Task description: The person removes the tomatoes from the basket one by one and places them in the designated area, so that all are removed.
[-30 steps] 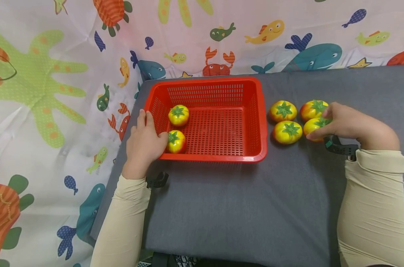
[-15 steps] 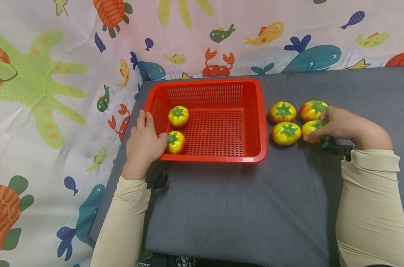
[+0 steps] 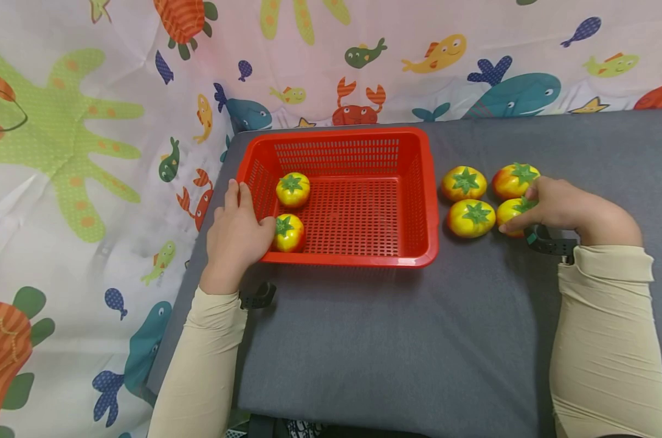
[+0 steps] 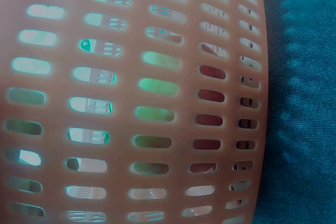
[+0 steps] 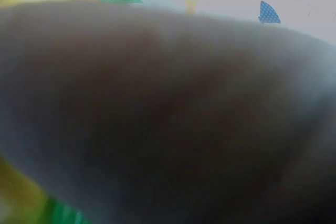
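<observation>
At the left end of a red plastic basket [image 3: 336, 260], my left hand [image 3: 234, 240] grips the rim, thumb at the inner side. Two yellow-red toy tomatoes with green star-shaped leaves lie inside, the rear tomato [image 3: 293, 190] and the front tomato [image 3: 289, 233] beside my thumb. To the basket's right, my right hand [image 3: 568, 210] holds a toy tomato [image 3: 509, 211] between thumb and fingers; the hand partly covers it. In the left wrist view the slotted basket wall [image 4: 121, 93] fills most of the frame. The right wrist view is mostly a blurred hand [image 5: 157, 114].
Three more toy tomatoes stand close by on the grey cloth: one back left [image 3: 464, 184], one front left [image 3: 471, 218], one back right [image 3: 513, 181]. A curtain [image 3: 309, 67] printed with sea animals borders the table at the back and left.
My right hand has shifted slightly left and toward me around the front right tomato. My left hand and the basket have stayed in place.
</observation>
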{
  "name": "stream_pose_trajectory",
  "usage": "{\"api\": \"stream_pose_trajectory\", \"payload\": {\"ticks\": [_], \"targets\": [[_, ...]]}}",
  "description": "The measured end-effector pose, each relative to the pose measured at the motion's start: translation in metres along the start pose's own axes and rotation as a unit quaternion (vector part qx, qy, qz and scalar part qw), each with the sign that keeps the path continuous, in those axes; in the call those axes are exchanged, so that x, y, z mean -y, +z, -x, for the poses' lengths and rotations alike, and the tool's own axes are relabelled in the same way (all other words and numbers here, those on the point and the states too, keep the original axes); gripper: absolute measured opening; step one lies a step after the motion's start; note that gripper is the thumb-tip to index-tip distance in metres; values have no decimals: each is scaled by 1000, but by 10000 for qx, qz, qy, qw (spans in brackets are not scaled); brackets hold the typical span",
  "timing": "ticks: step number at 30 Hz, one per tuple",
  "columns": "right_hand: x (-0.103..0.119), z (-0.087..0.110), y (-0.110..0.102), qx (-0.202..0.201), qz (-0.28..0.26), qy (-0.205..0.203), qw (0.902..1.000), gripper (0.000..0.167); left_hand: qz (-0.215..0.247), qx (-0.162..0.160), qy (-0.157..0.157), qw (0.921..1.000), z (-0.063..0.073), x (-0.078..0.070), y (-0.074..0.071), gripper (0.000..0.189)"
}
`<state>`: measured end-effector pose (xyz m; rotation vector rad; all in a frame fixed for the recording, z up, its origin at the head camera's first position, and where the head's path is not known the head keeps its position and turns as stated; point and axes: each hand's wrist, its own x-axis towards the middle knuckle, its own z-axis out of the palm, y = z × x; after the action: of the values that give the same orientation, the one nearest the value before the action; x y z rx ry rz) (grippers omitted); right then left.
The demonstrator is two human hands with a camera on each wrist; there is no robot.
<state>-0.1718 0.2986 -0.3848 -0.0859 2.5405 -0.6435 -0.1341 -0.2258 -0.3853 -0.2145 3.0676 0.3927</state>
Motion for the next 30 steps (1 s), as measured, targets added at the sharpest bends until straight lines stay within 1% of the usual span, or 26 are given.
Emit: {"api": "stream_pose_trajectory", "payload": {"ticks": [5,8,12,16,22,30], "targets": [[-1,1,1,-62,9,0,10000,75,-16,18,-5,10000,0,-1,-1,91],[0,2,1,-75,-37,57,9999,76,-14,33,-4,10000,0,-1,-2,91],[0,4,-2,-45,-109,123,9999,86,25,38,4,10000,0,-2,-2,91],[0,5,-5,-19,-145,147,9998,89,43,58,-7,10000,1,-2,-3,90],[2,8,-6,-51,-128,203,9997,92,43,90,-24,9999,1,-3,-4,92],[7,13,-7,-217,-196,220,9993,88,48,102,-31,9999,1,-2,-3,92]]}}
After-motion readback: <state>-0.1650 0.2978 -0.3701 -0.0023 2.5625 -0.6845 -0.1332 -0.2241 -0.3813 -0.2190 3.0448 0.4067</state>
